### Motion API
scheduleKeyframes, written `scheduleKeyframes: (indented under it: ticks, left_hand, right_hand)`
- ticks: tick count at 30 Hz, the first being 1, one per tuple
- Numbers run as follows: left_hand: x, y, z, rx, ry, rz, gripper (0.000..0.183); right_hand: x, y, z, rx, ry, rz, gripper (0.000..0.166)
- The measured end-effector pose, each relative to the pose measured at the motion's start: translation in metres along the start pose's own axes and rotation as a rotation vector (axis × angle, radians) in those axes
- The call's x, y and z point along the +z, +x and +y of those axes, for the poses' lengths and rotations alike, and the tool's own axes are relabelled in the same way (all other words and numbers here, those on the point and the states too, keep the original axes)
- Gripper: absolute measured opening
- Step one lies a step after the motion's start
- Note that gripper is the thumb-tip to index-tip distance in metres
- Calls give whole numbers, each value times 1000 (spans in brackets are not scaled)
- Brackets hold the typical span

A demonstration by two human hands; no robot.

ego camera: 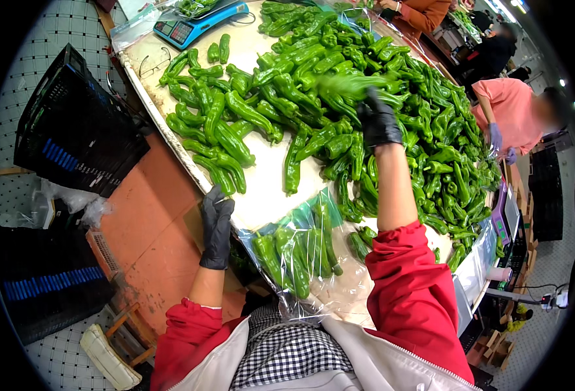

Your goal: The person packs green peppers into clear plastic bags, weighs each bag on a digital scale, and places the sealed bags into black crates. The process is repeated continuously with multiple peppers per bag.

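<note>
My right hand (379, 121), in a black glove, reaches over a large heap of long green peppers (444, 132). A motion-blurred green pepper (348, 84) is at its fingertips and appears gripped. My left hand (217, 228), also black-gloved, is at the table's near left edge with its fingers curled. Its fingertips lie close to the end of a green pepper (217, 174); whether they grip it is hidden. Between my forearms, a clear plastic bag (324, 293) lies at the table edge with several green peppers (292, 261) inside.
A blue weighing scale (197, 25) and eyeglasses (151, 66) are on the table's (263, 178) far left. A purple scale (501, 215) stands at right. Stacked black crates (77, 127) flank the table's left side. Across the heap, a gloved co-worker (505, 115) handles clear plastic.
</note>
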State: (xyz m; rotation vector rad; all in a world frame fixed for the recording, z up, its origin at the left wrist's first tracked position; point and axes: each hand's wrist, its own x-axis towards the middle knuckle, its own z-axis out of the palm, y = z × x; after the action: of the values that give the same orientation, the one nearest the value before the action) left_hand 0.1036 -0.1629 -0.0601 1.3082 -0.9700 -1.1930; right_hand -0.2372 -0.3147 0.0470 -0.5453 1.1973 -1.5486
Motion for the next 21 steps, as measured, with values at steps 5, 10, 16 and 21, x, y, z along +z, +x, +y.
scheduleKeyframes:
  ticks: [5,10,16,21]
  left_hand:
    - [23,26,-28,56,43,-69,51]
    - [25,20,-36,-66,-30,-86,56]
    - [17,36,-8,439,401,-32,74]
    - [43,35,21,777,875,-241,77]
  right_hand:
    - [23,27,140,-39,-458,-585,47]
    - [110,-23,219,-116,-1122,-539,77]
    - [68,-49,103,-449,-1480,-686,57]
    - [76,-65,45,-71,-903,-1318,43]
